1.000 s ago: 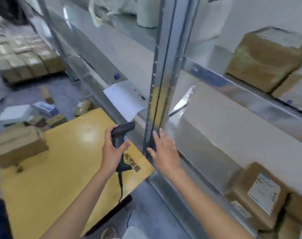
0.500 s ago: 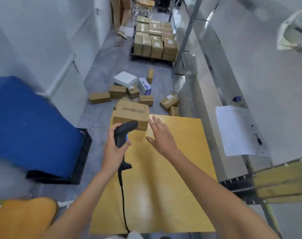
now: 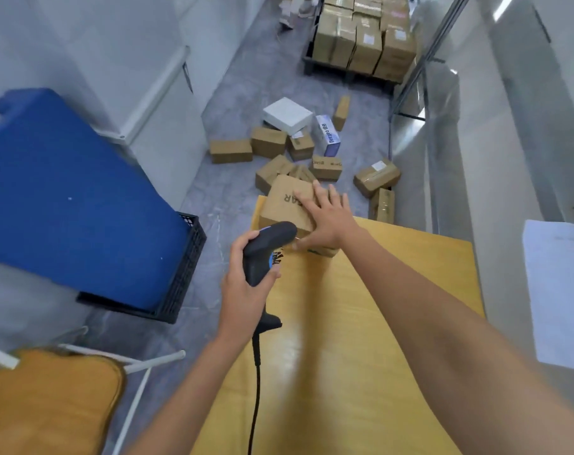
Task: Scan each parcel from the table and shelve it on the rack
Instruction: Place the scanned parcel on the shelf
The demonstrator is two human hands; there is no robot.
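Your right hand point(image 3: 328, 221) lies flat on the box point(image 3: 287, 205) at the far left corner of the bench point(image 3: 361, 323), fingers spread and straight across its top, thumb against the near side; this grip is open, steadying rather than lifting, probably so the box stays put for scanning. Your left hand point(image 3: 243, 287) is wrapped round the handle of the scanner point(image 3: 266, 247), its head just near of the box and aimed toward it, so little travel is needed to read a label. No label shows on the visible faces; you may need to turn the box. More boxes point(image 3: 298, 149) lie scattered on the floor point(image 3: 236, 182) beyond the bench. The rack point(image 3: 443, 103) stands along the right, within reach for shelving.
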